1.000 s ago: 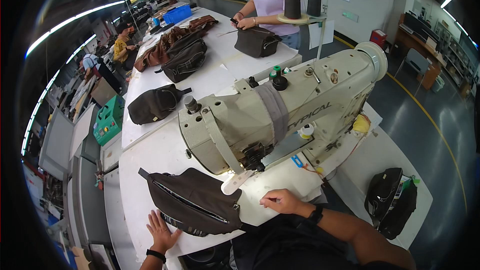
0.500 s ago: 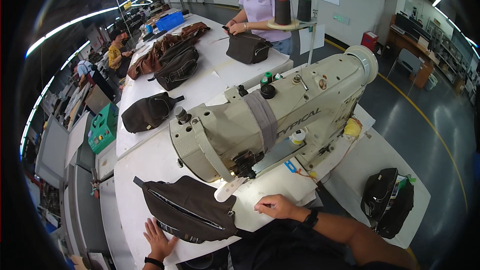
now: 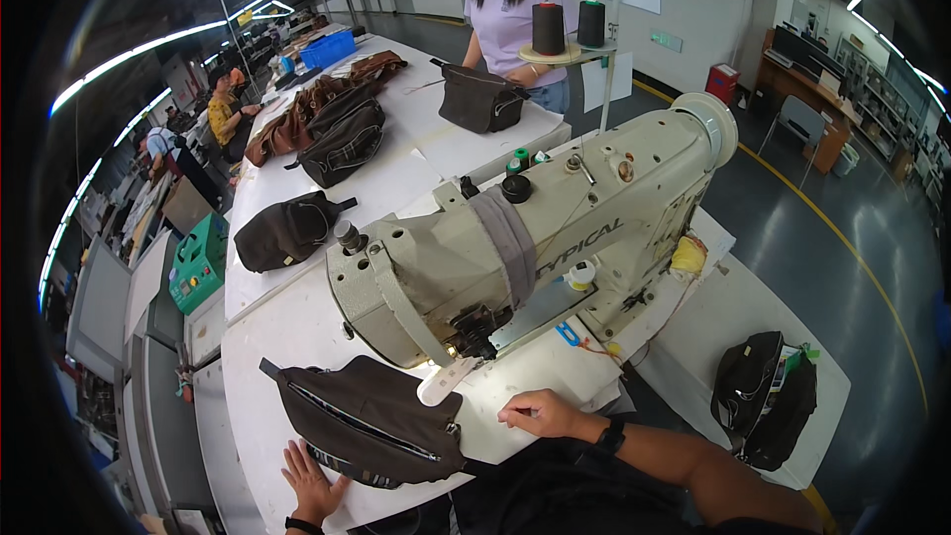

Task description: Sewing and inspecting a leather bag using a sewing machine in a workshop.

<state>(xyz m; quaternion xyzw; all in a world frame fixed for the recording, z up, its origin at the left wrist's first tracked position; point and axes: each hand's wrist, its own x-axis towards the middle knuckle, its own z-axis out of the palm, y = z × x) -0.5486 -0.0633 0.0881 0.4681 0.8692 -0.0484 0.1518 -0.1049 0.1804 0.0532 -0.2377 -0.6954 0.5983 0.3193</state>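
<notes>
A dark brown waist bag (image 3: 371, 416) with a long zipper lies on the white sewing table, just in front of the sewing machine (image 3: 535, 238). My left hand (image 3: 315, 481) rests flat with fingers spread, its fingertips at the bag's near left edge. To the right of the bag, my right hand (image 3: 540, 414) lies on the table with its fingers curled in; I see nothing in it. The machine's lamp lights the spot beside a pale, flat piece (image 3: 448, 380) that overlaps the bag's upper right edge.
Beyond the machine, a person in a lilac top (image 3: 515, 15) stands by another dark bag (image 3: 481, 99). More bags (image 3: 287, 231) and brown leather pieces (image 3: 282, 124) lie along the far table. Thread cones (image 3: 548, 30) stand behind the machine. A dark bag (image 3: 763, 396) sits at the right.
My view has shifted slightly. The person across the table has straightened and drawn one hand back from the far bag. My hands and the waist bag stay in place.
</notes>
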